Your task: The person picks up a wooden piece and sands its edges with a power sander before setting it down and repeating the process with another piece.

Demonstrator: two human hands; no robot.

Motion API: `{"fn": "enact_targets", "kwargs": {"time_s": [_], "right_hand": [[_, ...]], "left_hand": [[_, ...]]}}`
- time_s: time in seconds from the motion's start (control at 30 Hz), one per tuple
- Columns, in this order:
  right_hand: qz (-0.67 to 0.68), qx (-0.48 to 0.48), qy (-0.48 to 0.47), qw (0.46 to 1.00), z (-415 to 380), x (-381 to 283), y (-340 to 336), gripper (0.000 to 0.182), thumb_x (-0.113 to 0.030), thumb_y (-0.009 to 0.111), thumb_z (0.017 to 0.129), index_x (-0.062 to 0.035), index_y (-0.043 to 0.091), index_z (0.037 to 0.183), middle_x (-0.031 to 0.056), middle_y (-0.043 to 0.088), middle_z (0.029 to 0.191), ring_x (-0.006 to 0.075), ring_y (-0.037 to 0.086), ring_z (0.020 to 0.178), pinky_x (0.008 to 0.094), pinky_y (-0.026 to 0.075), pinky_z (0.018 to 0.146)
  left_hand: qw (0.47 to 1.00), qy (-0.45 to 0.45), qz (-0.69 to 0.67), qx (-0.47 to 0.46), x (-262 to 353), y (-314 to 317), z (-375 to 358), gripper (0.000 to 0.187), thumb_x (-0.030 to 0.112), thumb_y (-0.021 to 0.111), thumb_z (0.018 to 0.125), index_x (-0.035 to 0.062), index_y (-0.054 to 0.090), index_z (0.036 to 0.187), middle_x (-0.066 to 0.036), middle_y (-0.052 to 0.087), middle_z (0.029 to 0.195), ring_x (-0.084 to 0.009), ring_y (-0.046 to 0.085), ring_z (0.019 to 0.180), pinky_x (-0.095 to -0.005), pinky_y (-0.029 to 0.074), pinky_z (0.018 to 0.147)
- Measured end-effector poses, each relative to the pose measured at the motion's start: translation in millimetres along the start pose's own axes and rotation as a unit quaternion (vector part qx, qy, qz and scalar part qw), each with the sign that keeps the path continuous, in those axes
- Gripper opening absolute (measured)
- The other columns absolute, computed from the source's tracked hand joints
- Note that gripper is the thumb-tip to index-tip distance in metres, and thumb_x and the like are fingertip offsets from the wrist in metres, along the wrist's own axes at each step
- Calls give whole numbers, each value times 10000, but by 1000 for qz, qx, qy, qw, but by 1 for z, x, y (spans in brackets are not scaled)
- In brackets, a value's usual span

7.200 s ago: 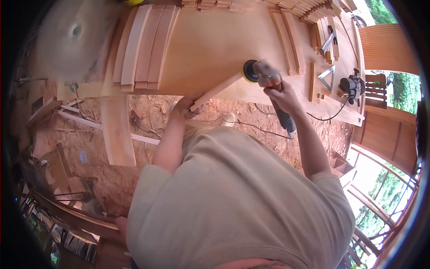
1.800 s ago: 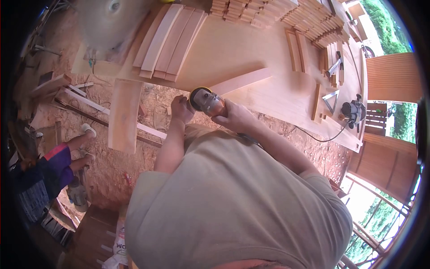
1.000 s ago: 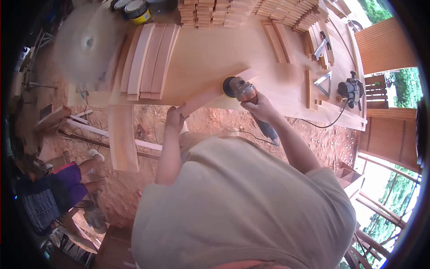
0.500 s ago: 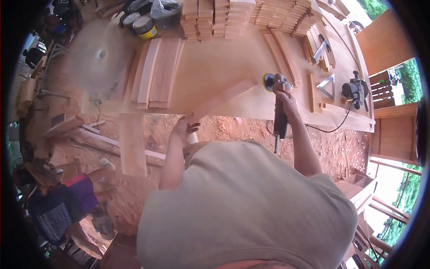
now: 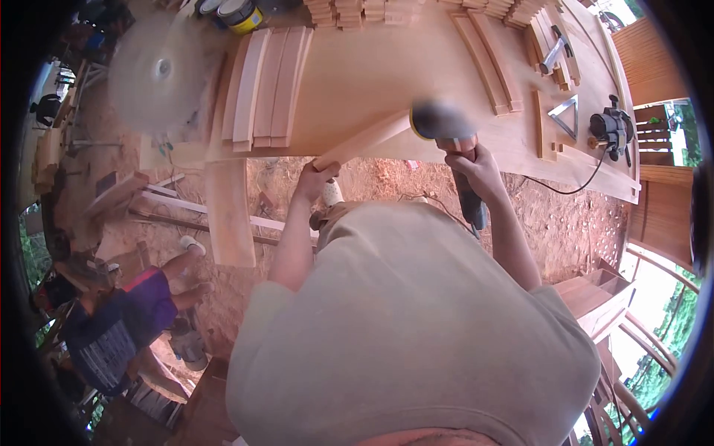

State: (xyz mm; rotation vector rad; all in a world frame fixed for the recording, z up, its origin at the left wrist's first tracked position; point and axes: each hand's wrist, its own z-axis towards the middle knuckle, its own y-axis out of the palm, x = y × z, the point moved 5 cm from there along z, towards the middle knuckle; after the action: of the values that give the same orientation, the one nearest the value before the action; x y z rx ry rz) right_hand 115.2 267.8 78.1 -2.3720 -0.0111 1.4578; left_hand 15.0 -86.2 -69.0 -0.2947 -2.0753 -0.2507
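Observation:
My left hand [image 5: 315, 178] is closed on the near end of a narrow wooden strip [image 5: 366, 140], which slants up to the right over the bench edge. In my right hand [image 5: 480, 171] is an angle grinder [image 5: 462, 160], gripped around its dark body. Its round disc head [image 5: 435, 120] is turned to the left and smeared by motion. The disc's edge overlaps the far end of the strip in this view. Both hands are at the near side of the large wooden workbench [image 5: 357, 78].
Long boards [image 5: 268, 89] lie at the bench's left, near paint cans [image 5: 239, 15]. Stacked wood pieces line the back. To the right are a hammer [image 5: 552, 56], a triangular square [image 5: 565, 117] and a corded router [image 5: 611, 128]. Another person [image 5: 111, 338] is low at left.
The grinder has moved left onto the strip's far end, and its head has turned. My left hand has closed more firmly around the strip. The whole view has shifted, with the bench higher.

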Motion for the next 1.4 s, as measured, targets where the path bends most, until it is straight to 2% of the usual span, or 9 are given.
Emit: {"fn": "enact_targets", "kwargs": {"time_s": [0.17,0.23,0.33,0.4,0.5,0.6,0.9,1.2,1.4], "right_hand": [[-4,-25,-8,1000,0,-14,24,366,-239,734,771,8,642,1024,46,653,847,123,605,764,292,485,727],[6,-51,-22,998,4,-24,33,352,-245,716,787,10,641,1018,40,646,840,122,602,767,288,484,723],[1,-60,-24,998,9,-41,46,348,-241,697,803,12,634,1033,36,642,849,118,598,779,286,483,725],[-4,-68,-48,997,14,-49,53,355,-243,694,808,16,628,1042,39,641,857,117,598,787,285,484,730],[-5,-103,-78,992,20,-63,72,372,-253,692,819,18,618,1063,44,642,870,117,597,799,286,486,741],[-4,-145,-95,985,17,-88,94,386,-269,699,823,10,615,1076,46,645,876,120,599,802,289,489,747],[-59,-251,-107,960,13,-130,150,427,-319,729,802,-7,610,1069,48,638,840,126,596,740,299,489,686],[-65,-290,-103,949,12,-134,167,428,-336,735,802,-8,618,1051,53,640,846,132,597,741,309,493,693],[-112,-242,-99,959,11,-129,158,453,-348,735,797,-7,631,1077,77,664,887,154,627,803,316,501,745]], "left_hand": [[987,94,-87,95,-11,-12,-11,243,171,732,875,-17,660,1011,-81,687,946,-158,667,856,-300,551,764],[929,122,-303,174,-4,-15,-19,294,190,622,967,-44,600,1144,-115,669,1069,-236,660,1009,-369,557,924],[865,160,-418,225,20,-20,-30,320,225,522,1016,-56,568,1162,-149,653,1118,-272,639,1092,-406,529,1010],[857,176,-426,232,32,-20,-30,402,307,439,1044,-52,546,1191,-165,632,1167,-274,631,1102,-398,527,1001],[833,221,-457,221,37,-25,-22,425,365,427,1044,-1,532,1233,-131,642,1164,-255,645,1078,-369,565,906],[819,251,-490,159,43,-24,-13,415,342,439,1042,-6,516,1254,-135,616,1215,-257,615,1130,-416,493,1009],[815,255,-517,51,70,-2,-13,469,345,491,1022,-39,491,1291,-151,579,1303,-243,554,1234,-435,390,1108],[815,259,-517,37,73,0,-14,471,356,501,1017,-33,502,1282,-141,586,1302,-245,548,1238,-453,372,1118],[802,255,-539,36,64,-8,-8,447,347,471,1027,-23,516,1273,-144,599,1267,-256,563,1210,-460,398,1102]]}}
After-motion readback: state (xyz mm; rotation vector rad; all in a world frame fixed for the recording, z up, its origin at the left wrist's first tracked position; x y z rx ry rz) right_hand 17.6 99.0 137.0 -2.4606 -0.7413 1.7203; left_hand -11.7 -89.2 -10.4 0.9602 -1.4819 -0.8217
